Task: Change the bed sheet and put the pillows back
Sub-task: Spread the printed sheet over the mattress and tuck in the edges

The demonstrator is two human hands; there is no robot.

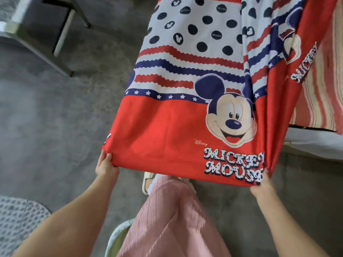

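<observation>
A red, white and navy cartoon-mouse bed sheet (167, 130) stretches out in front of me above the floor, its red hem nearest to me. My left hand (106, 166) pinches the hem's left corner. My right hand (263, 182) grips the hem at the right, where the cloth bunches into folds. The sheet's far part drapes over the bed (315, 141) at the right. No pillows are in view.
A red and cream striped cover (323, 101) lies on the bed at the right, above a white mattress edge. A grey table with metal legs (61, 39) stands at the upper left. A dotted mat (18, 219) lies at the lower left on the grey floor.
</observation>
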